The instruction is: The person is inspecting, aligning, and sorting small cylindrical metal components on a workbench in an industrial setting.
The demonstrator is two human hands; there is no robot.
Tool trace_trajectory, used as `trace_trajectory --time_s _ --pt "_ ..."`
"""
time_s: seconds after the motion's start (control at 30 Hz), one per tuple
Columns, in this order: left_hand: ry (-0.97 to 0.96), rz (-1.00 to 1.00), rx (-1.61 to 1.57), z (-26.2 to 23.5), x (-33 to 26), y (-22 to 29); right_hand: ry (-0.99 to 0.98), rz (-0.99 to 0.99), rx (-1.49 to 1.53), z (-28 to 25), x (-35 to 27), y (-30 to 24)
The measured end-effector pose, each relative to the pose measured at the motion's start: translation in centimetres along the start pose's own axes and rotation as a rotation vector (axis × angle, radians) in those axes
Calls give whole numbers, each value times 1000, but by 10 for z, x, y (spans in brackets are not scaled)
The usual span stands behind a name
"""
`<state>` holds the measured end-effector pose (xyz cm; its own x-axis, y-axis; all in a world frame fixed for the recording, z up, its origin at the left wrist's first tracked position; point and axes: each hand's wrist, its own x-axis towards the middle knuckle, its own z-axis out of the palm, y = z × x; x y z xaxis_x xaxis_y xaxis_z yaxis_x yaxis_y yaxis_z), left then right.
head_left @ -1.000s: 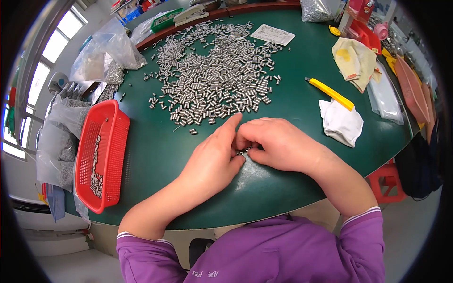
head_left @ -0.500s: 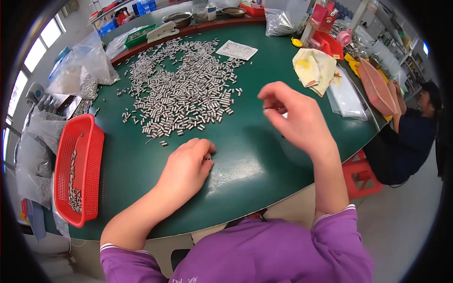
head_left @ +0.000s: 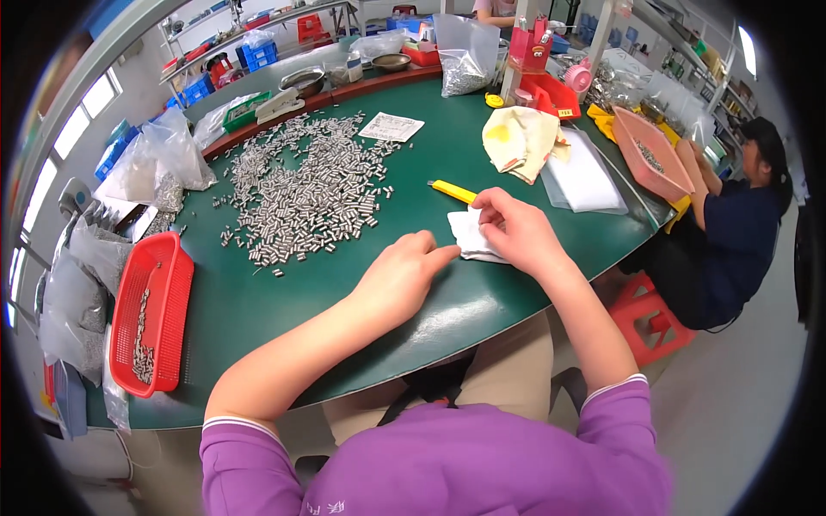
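My right hand (head_left: 514,230) rests on a folded white cloth (head_left: 469,236) on the green table (head_left: 284,301), its fingers pinching the cloth's upper edge. Beside it, my left hand (head_left: 401,273) lies on the table with its fingertips touching the cloth's left edge; whether it holds anything is hidden. A yellow utility knife (head_left: 453,191) lies just beyond the cloth. A wide heap of small silver metal cylinders (head_left: 301,193) spreads over the table to the far left of both hands.
A red basket (head_left: 146,314) with some metal parts sits at the table's left edge among plastic bags. A yellow-white cloth (head_left: 522,139), clear bags (head_left: 585,179) and a pink tray (head_left: 651,153) lie at the right. Another person (head_left: 731,224) sits there beside a red stool (head_left: 645,318).
My hands were together near the table's front edge, then parted. My right hand swung right and has come down on the white cloth; my left followed to its edge. The view turned right.
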<state>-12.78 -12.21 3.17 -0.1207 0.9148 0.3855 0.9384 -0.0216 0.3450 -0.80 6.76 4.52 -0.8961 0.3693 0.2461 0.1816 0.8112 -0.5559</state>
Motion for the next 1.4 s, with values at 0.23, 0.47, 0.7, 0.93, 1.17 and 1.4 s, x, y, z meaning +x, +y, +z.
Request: trace_trajectory --time_s 0.23,0.47,0.7,0.93,1.17,1.4 --pt "-67 0 236 33 33 -5 -43 -306 -267 2 -7 6" --pt "-39 -34 233 30 35 4 -225 -340 -404 -28 -28 18" --pt "-80 -53 242 29 34 6 86 -224 -19 -45 -12 12" --pt "-68 -81 276 31 34 11 -128 -338 -291 -21 -18 27" --pt "-99 -107 314 33 38 8 -88 -132 -87 -66 -35 41" --pt "81 -374 -520 -7 21 -10 5 94 1030 -43 -16 14"
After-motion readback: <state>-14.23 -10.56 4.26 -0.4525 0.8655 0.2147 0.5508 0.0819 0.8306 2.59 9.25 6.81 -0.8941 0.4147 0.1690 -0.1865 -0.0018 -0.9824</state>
